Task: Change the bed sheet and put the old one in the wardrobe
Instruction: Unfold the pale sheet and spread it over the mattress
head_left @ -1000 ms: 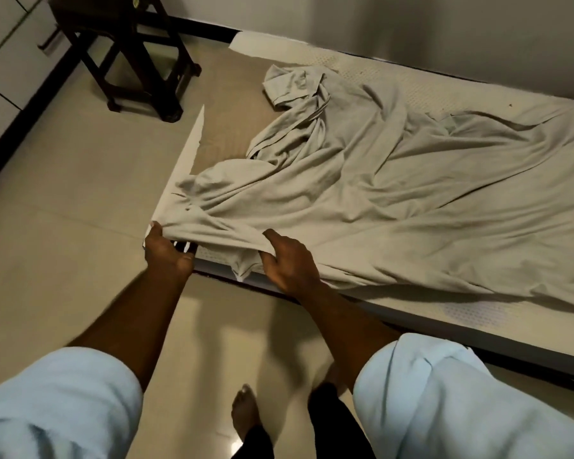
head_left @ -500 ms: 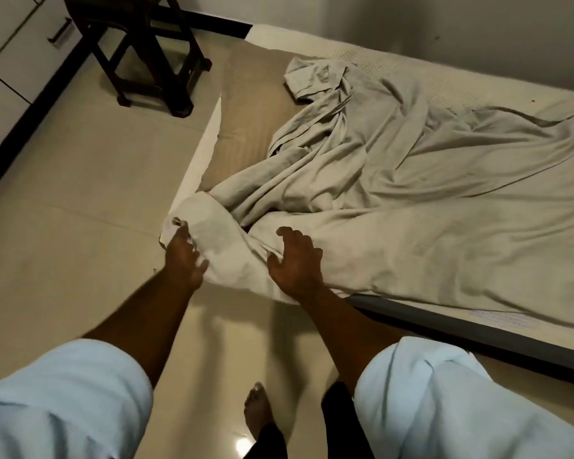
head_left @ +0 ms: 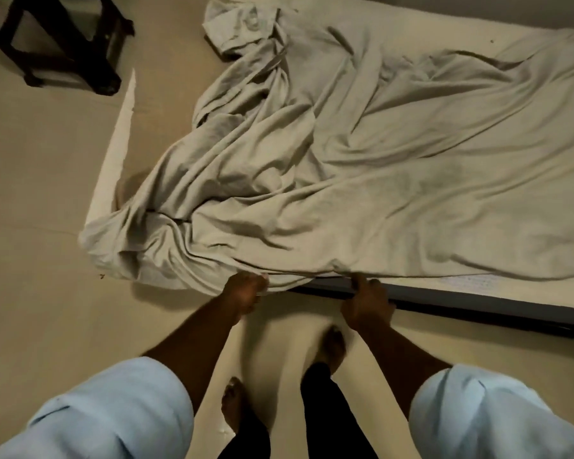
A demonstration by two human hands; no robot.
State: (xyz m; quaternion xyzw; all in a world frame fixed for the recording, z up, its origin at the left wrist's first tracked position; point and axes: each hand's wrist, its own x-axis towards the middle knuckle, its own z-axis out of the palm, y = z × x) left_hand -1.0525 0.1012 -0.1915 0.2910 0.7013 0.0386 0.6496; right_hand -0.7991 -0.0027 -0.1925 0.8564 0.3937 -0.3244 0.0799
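1. Two bare hands meet the near edge of the bed. The left hand [head_left: 246, 293], slightly blurred, has its fingers curled into a hanging fold of the crumpled grey-beige cloth bed sheet [head_left: 345, 180] and grips it.
2. The right hand [head_left: 367, 304] pinches the sheet's hem at the side of the bed, with the thumb raised against the cloth and the fingers curled below it.
3. The sheet lies loose and wrinkled across the white mattress [head_left: 461, 282]. It is bunched toward the near left corner, where it spills over the edge, and one corner is folded back at the far end.
4. A long dark bed-frame rail [head_left: 478, 304] runs under the mattress to the right of the hands.
5. A dark wooden stool [head_left: 63, 44] stands on the beige tiled floor [head_left: 30, 193], apart from the bed's far left corner.
6. Rolled pale-blue sleeves [head_left: 113, 412] cover both upper arms, and two bare feet [head_left: 232, 404] stand on the floor beside the bed.
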